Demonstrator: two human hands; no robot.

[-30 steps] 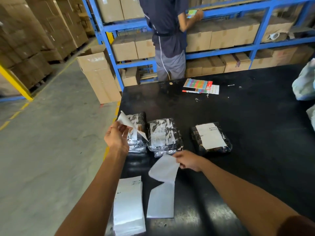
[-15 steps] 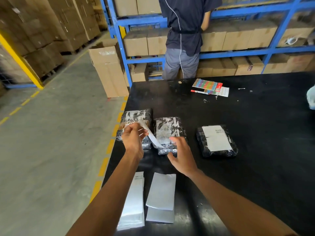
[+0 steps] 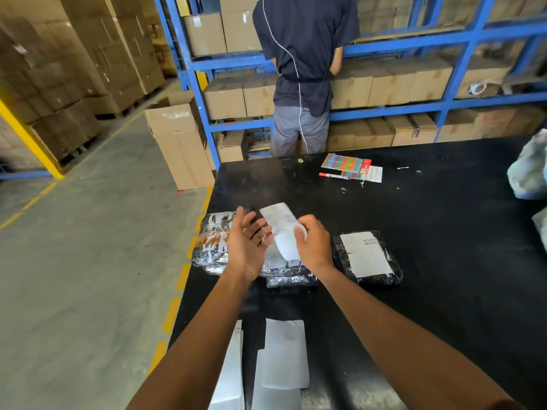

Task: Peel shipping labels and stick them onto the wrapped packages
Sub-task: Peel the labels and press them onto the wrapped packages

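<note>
Three plastic-wrapped packages lie in a row on the black table [image 3: 444,232]. The left package [image 3: 211,247] and the middle package [image 3: 288,278] are partly hidden by my hands. The right package [image 3: 390,273] carries a white label [image 3: 365,254]. My right hand [image 3: 315,247] pinches a peeled white shipping label [image 3: 279,224], held tilted above the middle package. Just left of that label, my left hand [image 3: 245,250] is open with spread fingers. Near the table's front edge lie a stack of labels [image 3: 231,377] and loose white backing sheets [image 3: 284,356].
A colourful card pack [image 3: 346,162] and a red marker [image 3: 334,176] lie at the far side of the table. A plastic bag [image 3: 529,170] sits at the right edge. A person [image 3: 302,69] stands at the blue shelving [image 3: 414,106]. An open cardboard box [image 3: 177,143] stands on the floor.
The label was held in my left hand; now my right hand holds it and my left hand has opened. The backing sheets dropped by my right hand lie on the table.
</note>
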